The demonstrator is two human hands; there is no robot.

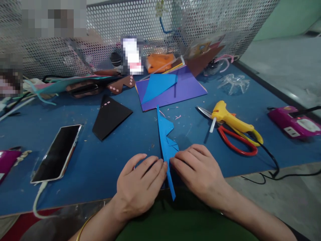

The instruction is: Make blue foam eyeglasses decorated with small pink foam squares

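Head view: cut blue paper strip (164, 139) at the near edge of the table (87, 184), lower end jutting past it. Clamped from either side between left hand (141, 185) and right hand (198, 169), apparently for steadiness; thumbs hidden. Farther out, yellow glue gun (232, 118) across red-handled scissors (247, 151), probably for easy reach; beyond, purple sheet (190, 92).

A smartphone (58, 152) is lying left of the fingers (153, 169); a magenta power socket (284, 121) is sitting far right of them.

glue gun (232, 118) and scissors (247, 154) suggest a craft workspace.
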